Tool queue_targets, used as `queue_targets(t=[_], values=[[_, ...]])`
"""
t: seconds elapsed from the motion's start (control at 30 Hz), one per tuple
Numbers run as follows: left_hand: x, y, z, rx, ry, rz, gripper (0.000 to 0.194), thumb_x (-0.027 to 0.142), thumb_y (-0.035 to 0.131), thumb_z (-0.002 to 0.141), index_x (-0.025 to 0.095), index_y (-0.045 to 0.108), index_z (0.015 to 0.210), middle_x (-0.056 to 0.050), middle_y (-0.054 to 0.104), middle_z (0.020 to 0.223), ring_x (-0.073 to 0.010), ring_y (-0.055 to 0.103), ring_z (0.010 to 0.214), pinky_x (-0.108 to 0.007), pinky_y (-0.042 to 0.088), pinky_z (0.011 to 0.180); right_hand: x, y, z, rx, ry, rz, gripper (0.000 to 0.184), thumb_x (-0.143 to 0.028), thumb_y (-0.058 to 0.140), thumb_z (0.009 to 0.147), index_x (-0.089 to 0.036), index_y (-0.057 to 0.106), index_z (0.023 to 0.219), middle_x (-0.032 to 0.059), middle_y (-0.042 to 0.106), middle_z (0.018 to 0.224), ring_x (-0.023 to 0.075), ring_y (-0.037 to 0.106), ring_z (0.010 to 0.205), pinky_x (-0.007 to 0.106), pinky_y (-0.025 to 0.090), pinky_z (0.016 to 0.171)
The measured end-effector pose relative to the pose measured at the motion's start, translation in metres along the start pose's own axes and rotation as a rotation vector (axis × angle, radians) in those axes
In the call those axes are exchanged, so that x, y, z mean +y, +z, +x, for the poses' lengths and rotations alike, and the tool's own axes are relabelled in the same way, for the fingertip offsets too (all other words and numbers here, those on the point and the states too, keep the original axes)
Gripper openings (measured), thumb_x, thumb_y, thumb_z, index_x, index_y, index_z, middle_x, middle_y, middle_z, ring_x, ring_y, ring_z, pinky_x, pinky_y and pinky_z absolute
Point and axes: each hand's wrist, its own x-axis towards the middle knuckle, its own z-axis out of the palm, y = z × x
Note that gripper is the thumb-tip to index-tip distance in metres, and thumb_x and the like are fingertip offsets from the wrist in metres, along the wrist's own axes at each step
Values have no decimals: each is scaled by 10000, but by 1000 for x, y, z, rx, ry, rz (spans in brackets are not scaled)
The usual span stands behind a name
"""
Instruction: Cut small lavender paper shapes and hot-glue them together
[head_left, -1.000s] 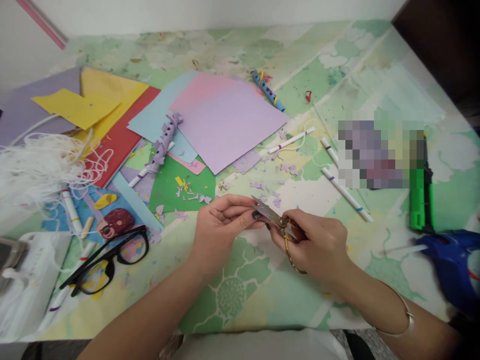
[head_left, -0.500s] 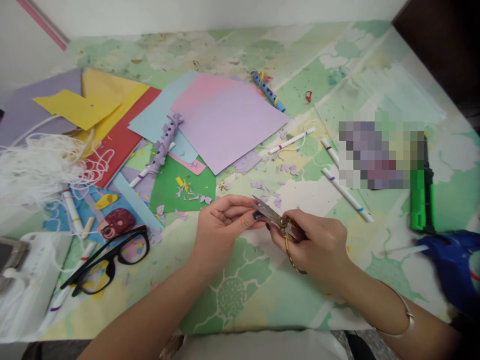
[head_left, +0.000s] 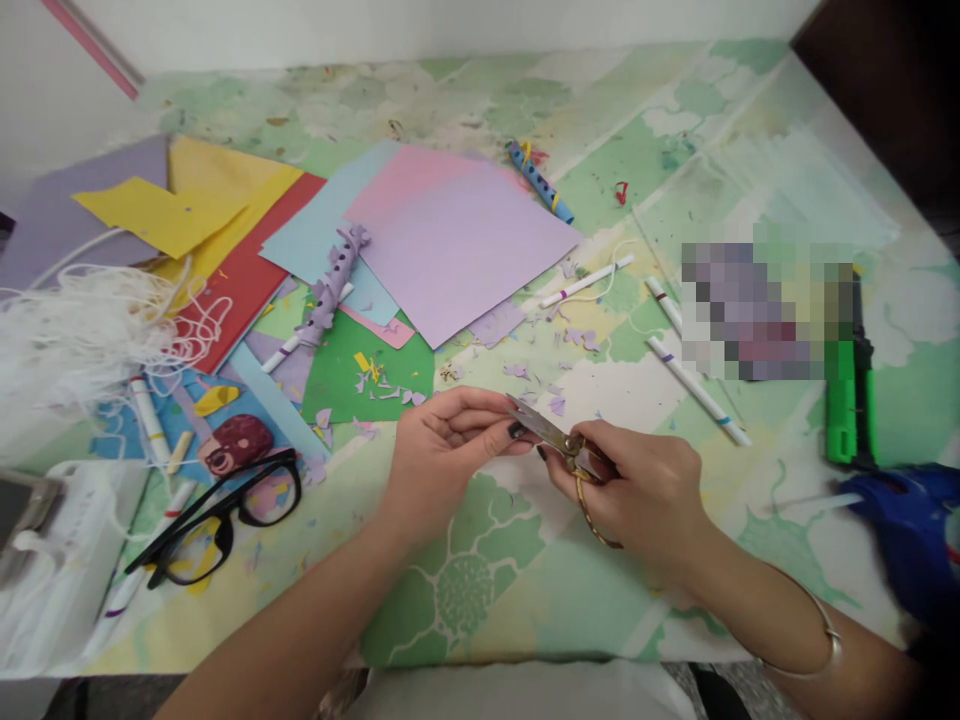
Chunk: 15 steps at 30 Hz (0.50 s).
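My right hand (head_left: 637, 490) is closed around the handles of a pair of scissors (head_left: 547, 427), whose blades point up and left. Their tips reach the fingertips of my left hand (head_left: 457, 440). The left thumb and fingers are pinched together close to the blades; whatever they hold is too small or hidden to make out. Beyond the hands, small purple paper scraps (head_left: 556, 403) lie on the floral tablecloth. A green paper sheet (head_left: 405, 375) carrying yellow and purple cuttings is to the left of them.
Coloured paper sheets (head_left: 465, 240) spread across the back, with a purple paper-wrapped tube (head_left: 334, 285) on them. White string (head_left: 82, 330), black glasses (head_left: 225, 525) and a power strip (head_left: 94, 540) lie left. White markers (head_left: 697, 390), a green cutter (head_left: 851, 405) and a blue glue gun (head_left: 907, 520) are right.
The view has shifted very slightly. My hands keep nearly the same pose, with the scissors still at the left fingertips.
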Motion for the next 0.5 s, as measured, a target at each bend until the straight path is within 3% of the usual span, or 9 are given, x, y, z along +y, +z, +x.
queue_targets(t=[0.5], values=[[13,-2,-1,-4,15,222,174,107,721,739,159,687,902,-20,773,737,-164,739,647,-238,617,672,6,-3,0,-16,-57,2,216,-296,639,800,-188,544,639,-82,447,427,56,438,383,204,288,415]])
